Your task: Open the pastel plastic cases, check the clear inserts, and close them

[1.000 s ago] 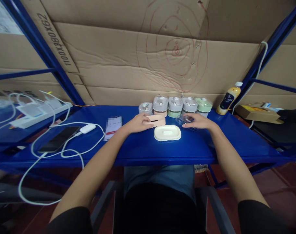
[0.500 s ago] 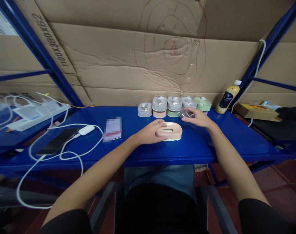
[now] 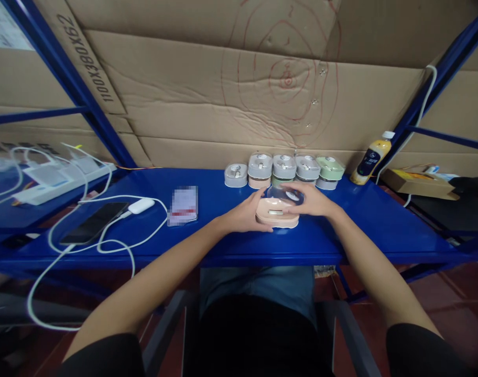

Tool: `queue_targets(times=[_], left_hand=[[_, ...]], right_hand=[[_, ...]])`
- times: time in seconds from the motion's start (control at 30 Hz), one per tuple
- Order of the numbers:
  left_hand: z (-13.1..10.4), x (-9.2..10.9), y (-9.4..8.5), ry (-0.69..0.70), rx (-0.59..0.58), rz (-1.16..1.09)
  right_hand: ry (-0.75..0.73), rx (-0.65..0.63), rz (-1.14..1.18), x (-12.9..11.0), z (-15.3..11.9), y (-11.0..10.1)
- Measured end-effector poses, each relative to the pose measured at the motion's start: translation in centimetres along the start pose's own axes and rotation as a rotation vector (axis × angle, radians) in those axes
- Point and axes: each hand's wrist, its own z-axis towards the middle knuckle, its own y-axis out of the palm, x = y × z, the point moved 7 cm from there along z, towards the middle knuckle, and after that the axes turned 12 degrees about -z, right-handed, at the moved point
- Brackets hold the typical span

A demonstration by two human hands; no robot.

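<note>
Two hands (image 3: pixel 247 213) hold one peach case (image 3: pixel 277 221) and one clear lid (image 3: pixel 291 195).

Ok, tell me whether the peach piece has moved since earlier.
Yes: the peach piece moved right, farther from the lit phone, and nearer the table's front edge.

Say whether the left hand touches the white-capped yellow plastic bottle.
No, the left hand holds the peach oval plastic box, away from the bottle.
</note>
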Motion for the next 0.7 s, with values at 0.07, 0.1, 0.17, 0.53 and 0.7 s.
queue_targets(times=[0.07, 0.1, 0.17, 0.53, 0.7], left_hand=[[0.2, -0.6, -0.1, -0.013, -0.016, -0.071], [0.2, -0.8, -0.2, -0.020, -0.025, -0.098], [0.2, -1.1, -0.3, -0.027, -0.035, -0.138], [0.2, -1.1, -0.5, -0.031, -0.003, -0.051], [0.3, -1.1, -0.5, -0.027, -0.005, -0.041]], right_hand=[[-0.076, -0.022, -0.034, -1.9, 0.2, 1.0], [-0.098, -0.032, -0.056, -2.5, 0.3, 1.4], [-0.118, -0.040, -0.087, -3.3, 0.4, 2.2], [-0.114, -0.052, -0.132, -3.0, 0.4, 3.0], [-0.117, -0.061, -0.149, -3.3, 0.4, 2.9]])
